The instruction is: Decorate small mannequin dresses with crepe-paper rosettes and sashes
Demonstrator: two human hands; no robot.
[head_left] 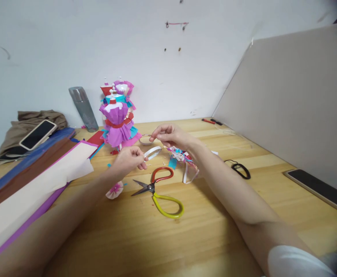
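My left hand (131,158) is closed in a pinch near the middle of the table, with its fingertips at the end of a white looped strip (153,152). Farther back and to the right, my right hand (168,134) has its thumb and fingers together; what they hold, if anything, is too small to make out. A roll of tape (146,139) lies just left of its fingertips. Scissors (151,187) with one red and one yellow handle lie spread below the hands. A pink-and-white paper rosette (115,190) is under my left wrist.
Small mannequins in paper dresses (118,119) stand behind my left hand, beside a grey bottle (84,109). Paper sheets (41,181) cover the left. Paper scraps (182,156), a black coil (241,171) and a phone (321,190) lie rightward.
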